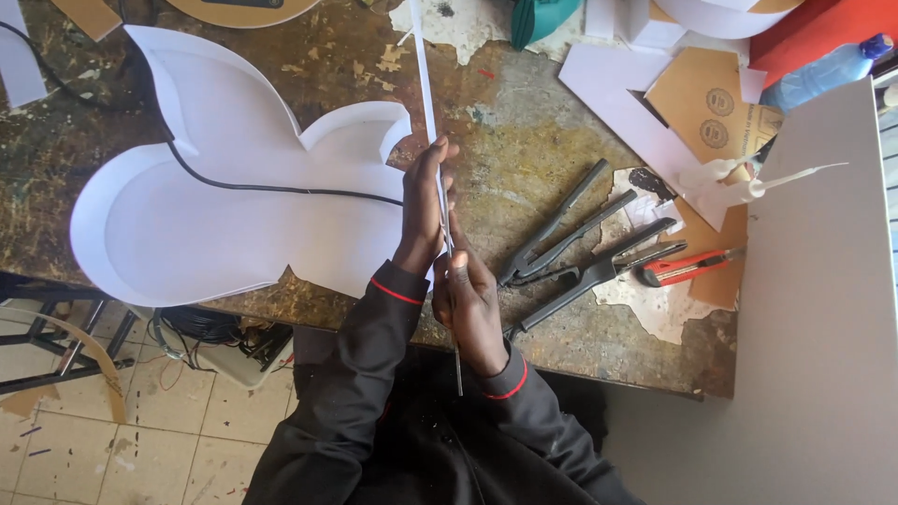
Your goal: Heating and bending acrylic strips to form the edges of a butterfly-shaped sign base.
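Observation:
A long thin white strip point(423, 75) runs from the top of the view down across the worn workbench point(524, 140) to below its front edge. My left hand point(426, 210) pinches the strip at mid-length, fingers stretched along it. Just below, my right hand point(468, 299) grips the same strip near its lower end. Left of my hands lies a large white curved-outline shape with raised edges point(224, 206), a black cable point(271, 187) draped over it.
Black pliers-like tools point(580, 248) and a red utility knife point(687, 266) lie right of my hands. A tall white board point(823, 309) stands at the right. White and brown cut-offs point(702, 103), a glue nozzle point(786, 178) and a plastic bottle point(828, 70) sit behind.

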